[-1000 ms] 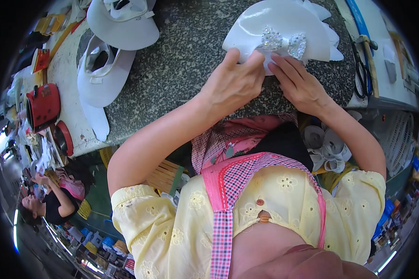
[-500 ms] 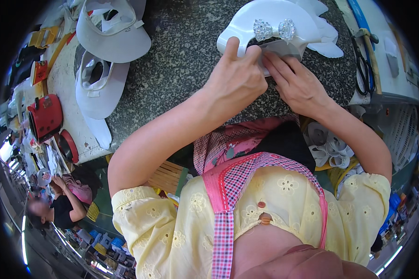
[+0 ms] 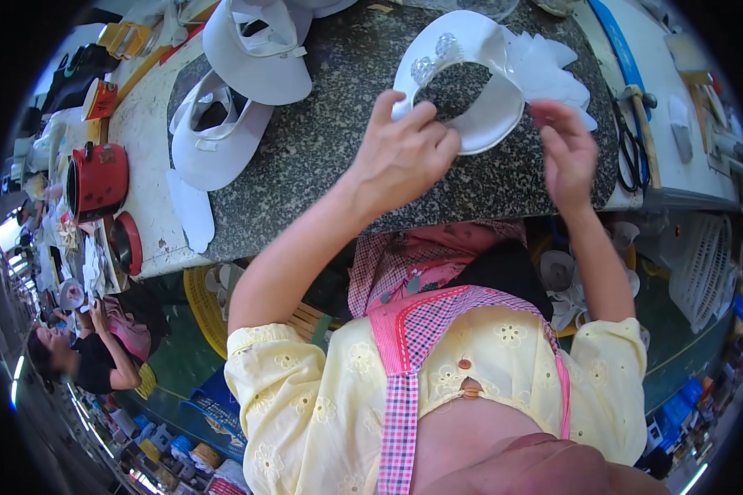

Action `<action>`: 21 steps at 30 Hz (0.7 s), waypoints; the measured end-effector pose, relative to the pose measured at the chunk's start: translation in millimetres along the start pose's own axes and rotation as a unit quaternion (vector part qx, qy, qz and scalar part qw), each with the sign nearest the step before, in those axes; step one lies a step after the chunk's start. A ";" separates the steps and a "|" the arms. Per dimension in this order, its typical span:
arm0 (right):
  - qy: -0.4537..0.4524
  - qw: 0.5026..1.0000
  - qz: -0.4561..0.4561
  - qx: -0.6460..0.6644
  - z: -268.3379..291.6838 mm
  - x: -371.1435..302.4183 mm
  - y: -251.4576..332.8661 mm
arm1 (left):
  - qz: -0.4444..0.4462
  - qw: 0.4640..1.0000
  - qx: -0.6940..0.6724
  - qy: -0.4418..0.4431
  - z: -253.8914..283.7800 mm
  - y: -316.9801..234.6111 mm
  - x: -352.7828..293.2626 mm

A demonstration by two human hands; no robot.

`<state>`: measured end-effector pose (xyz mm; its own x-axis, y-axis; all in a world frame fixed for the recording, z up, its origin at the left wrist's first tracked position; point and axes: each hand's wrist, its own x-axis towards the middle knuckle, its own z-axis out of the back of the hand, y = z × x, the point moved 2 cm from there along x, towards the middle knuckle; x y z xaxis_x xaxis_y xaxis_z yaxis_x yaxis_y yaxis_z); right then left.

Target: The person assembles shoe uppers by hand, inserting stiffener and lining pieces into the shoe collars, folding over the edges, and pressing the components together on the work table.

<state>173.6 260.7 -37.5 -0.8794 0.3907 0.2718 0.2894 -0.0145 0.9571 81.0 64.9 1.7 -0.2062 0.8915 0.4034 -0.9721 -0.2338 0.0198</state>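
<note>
A glossy white sun visor (image 3: 489,132) with a sparkling rhinestone bow (image 3: 434,59) lies tilted on the speckled dark stone top, its round opening facing up. My left hand (image 3: 409,142) has its bent fingers and thumb closed on the visor's near left edge; the exact grip is partly hidden. Just off the visor's right side, my right hand (image 3: 568,153) is raised with fingers apart and nothing visible in it. Beneath and beside the visor's right edge sits a pile of white lobed pieces (image 3: 553,70).
More white visors (image 3: 264,74) lie at the left of the stone slab (image 3: 322,165). A red box (image 3: 99,181) stands on the left table edge. Black-handled scissors (image 3: 629,148) and a blue bar (image 3: 619,41) lie at right. Another person (image 3: 99,355) sits at far left.
The visor has turned, so its bow now sits at upper left and its opening shows. My right hand has let go and moved right; the left has shifted slightly down and left.
</note>
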 end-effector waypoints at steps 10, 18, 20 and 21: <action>0.326 0.847 0.251 -0.337 -99.1 70.0 39.1 | 0.027 0.967 -0.157 -0.197 71.6 3.5 -2.8; 0.333 0.658 0.384 -0.555 -104.1 14.7 9.0 | 0.050 0.994 -0.021 0.090 6.7 34.2 -44.7; 0.350 0.627 0.376 -0.586 -113.2 -2.2 4.0 | 0.036 0.993 0.009 0.112 2.5 40.5 -50.9; 0.365 0.591 0.377 -0.613 -117.4 -10.1 0.2 | 0.041 0.989 -0.030 0.138 -0.6 47.1 -60.6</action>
<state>138.1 148.7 -28.3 -0.7338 -0.6464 0.2089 0.6052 -0.7617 -0.2313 47.6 0.1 -22.3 -0.2993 0.9442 0.1371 -0.9540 -0.2936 -0.0607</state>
